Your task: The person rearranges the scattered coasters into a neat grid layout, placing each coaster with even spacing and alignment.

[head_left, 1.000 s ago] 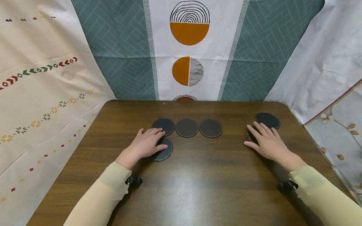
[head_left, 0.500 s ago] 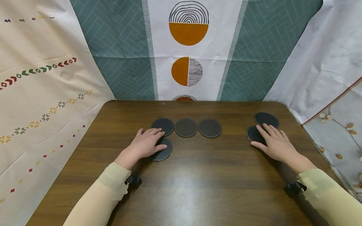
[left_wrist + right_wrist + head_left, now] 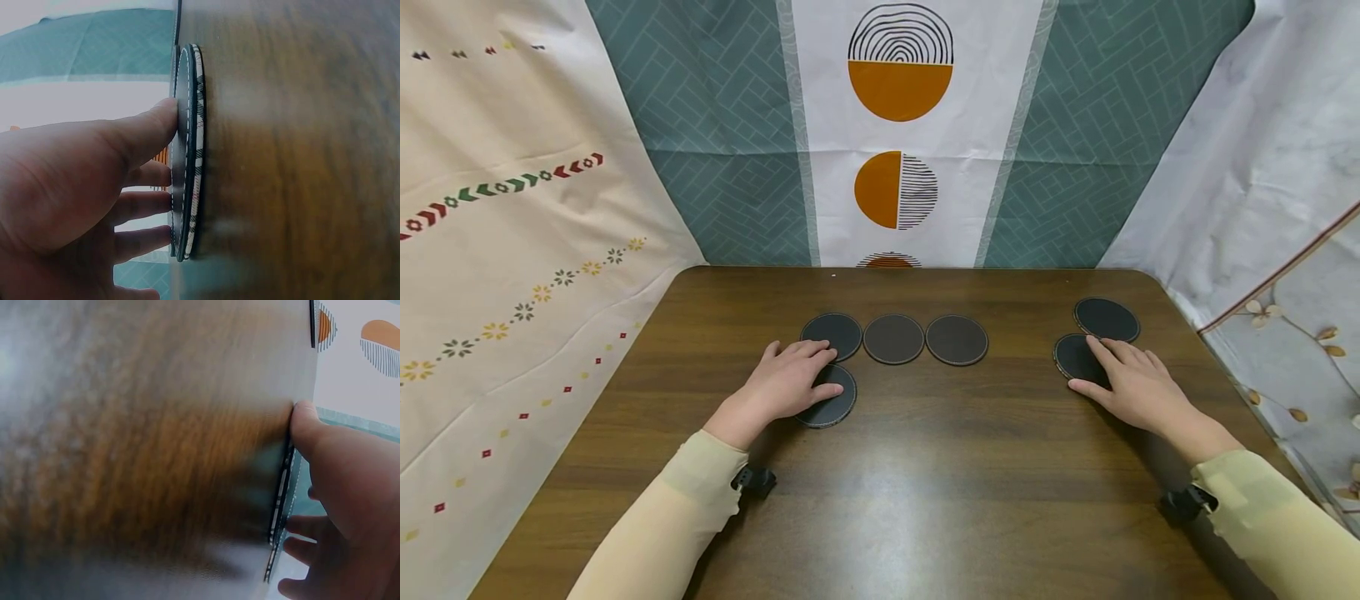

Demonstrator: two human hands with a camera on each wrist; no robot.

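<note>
My left hand [image 3: 786,383] lies relaxed over a round black coaster [image 3: 840,407], its fingers reaching onto a second black coaster [image 3: 832,331] just behind. In the left wrist view the thumb touches the top of the near coaster [image 3: 182,144], which has white stitching and a plaid edge. At the right, my right hand [image 3: 1138,390] rests with loosely spread fingers over part of another black coaster [image 3: 1075,357], its thumb along the near edge. Behind that one, a further coaster [image 3: 1107,318] sits close to the fingertips. The right wrist view shows the coaster's thin edge [image 3: 281,494] beside the thumb.
Two dark grey-brown coasters, one mid-table [image 3: 893,339] and one to its right [image 3: 957,340], continue the back row from the left pair. All lie flat on the brown wooden table [image 3: 925,450]. Patterned cloths hang behind the table [image 3: 722,167] and at both sides.
My right hand has drawn back and rightward, uncovering more of the near right coaster. The left hand and the coasters keep their places.
</note>
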